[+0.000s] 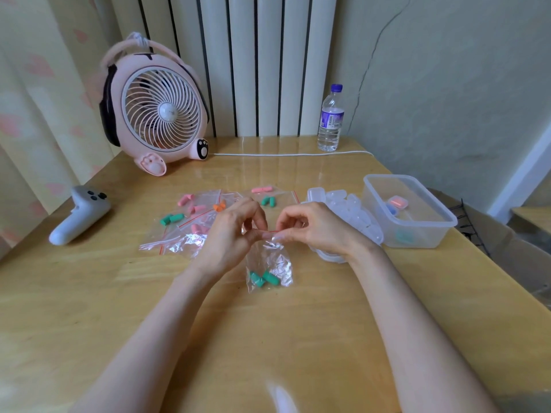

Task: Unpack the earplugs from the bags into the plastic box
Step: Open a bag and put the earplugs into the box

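Observation:
My left hand [231, 234] and my right hand [313, 226] pinch the red zip edge of a small clear bag [274, 265] held above the table. Two green earplugs [264, 278] lie at the bag's bottom. Behind my hands, several more zip bags [190, 222] with pink, green and orange earplugs lie spread on the table. The clear plastic box [408, 211] stands at the right and holds a few small cases with pink, blue and green earplugs in them.
A pile of small clear empty cases [348, 210] lies between my right hand and the box. A white controller [79, 217] lies at the left, a pink fan [155, 105] at the back left, a water bottle [331, 120] at the back, a white cable [292, 154] along the rear.

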`<state>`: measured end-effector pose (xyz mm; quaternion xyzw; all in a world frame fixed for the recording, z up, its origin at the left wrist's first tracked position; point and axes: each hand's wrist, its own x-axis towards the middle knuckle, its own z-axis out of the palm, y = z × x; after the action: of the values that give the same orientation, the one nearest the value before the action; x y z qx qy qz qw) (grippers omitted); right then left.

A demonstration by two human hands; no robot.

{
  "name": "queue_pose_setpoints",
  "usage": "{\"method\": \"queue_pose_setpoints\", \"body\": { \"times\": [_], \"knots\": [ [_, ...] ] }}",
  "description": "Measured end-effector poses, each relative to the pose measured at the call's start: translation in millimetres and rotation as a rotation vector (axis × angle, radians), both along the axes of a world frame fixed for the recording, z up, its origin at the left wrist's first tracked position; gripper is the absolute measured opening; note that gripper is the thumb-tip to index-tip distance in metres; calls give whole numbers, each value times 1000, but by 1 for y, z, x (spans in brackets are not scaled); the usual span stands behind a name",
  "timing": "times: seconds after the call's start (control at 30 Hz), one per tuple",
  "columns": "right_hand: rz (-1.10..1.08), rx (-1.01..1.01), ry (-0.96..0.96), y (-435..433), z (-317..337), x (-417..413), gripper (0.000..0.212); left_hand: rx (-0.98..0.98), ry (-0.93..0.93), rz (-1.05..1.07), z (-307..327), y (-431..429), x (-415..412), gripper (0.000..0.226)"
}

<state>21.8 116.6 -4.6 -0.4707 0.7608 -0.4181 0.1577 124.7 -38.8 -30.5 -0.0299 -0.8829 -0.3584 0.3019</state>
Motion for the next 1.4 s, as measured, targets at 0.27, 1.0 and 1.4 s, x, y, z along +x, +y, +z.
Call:
{"method": "queue_pose_setpoints", "body": {
  "times": [0.27, 1.0, 1.4],
  "knots": [
    [129, -192, -273, 2, 2, -2, 24, 664, -56, -183, 12, 7, 6, 17],
    [79, -402, -409, 6, 5, -2, 8, 553, -177, -246, 11, 11, 6, 10],
    [-63, -449, -306, -3, -2, -4, 33, 302, -278, -151, -2, 2, 1, 15]
  ]
}}
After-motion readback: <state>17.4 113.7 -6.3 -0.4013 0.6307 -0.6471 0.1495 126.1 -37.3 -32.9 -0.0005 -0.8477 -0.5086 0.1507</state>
